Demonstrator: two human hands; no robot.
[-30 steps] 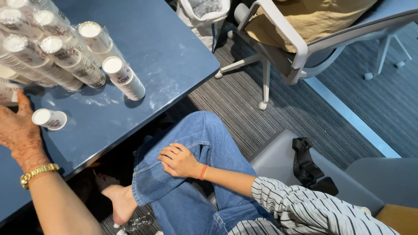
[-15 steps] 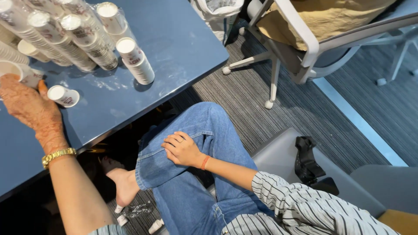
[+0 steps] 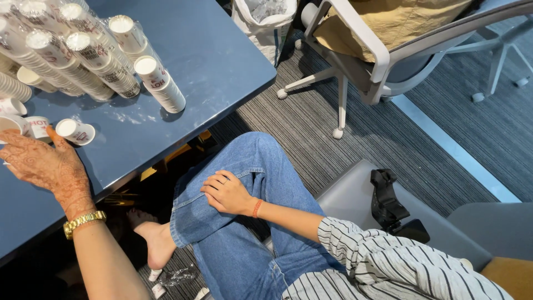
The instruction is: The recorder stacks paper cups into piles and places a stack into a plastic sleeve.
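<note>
The left hand [image 3: 47,164], open with fingers spread, is laid on the smooth blue worktop [image 3: 222,61], its fingertips just beside a small white paper cup [image 3: 75,131] lying on its side; nothing is held. A light grip would be wise, since thin paper dents easily. The right hand [image 3: 227,191], relaxed and empty, is rested on a denim-clad knee [image 3: 250,155]. Sleeved stacks of ribbed paper cups [image 3: 83,50] are piled behind.

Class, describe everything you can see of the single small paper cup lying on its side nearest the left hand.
The small paper cup is white with red print, looks like coated paper and appears empty. It lies on its side on the dark blue table, its round open mouth facing left, toward the camera. The left hand, patterned with henna, has a fingertip beside its rim; contact is uncertain. Sleeved cup stacks lie behind it.
</note>
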